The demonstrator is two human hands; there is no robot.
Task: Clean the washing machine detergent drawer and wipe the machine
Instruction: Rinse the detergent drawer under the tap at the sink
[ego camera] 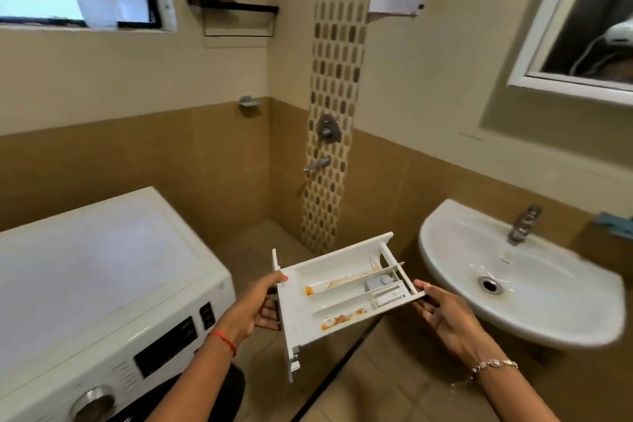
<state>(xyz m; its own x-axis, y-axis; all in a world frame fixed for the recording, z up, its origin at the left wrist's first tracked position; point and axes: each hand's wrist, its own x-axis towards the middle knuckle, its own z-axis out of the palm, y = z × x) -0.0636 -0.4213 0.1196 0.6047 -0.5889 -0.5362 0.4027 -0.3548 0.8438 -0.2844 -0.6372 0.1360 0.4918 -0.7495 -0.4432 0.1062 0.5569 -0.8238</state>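
I hold the white detergent drawer out in the air between the washing machine and the sink. Orange-brown residue smears two of its compartments, and a grey siphon cap sits near its far end. My left hand grips the drawer's front panel, thumb on top and fingers behind it. My right hand supports the far end from below, fingers curled under the edge. The white front-loading washing machine stands at the lower left, with its dark drawer slot and a silver dial showing.
A white wall-mounted sink with a chrome tap hangs to the right of the drawer. A shower mixer and spout sit on the mosaic tile strip ahead. A mirror is at the upper right, a window at the upper left.
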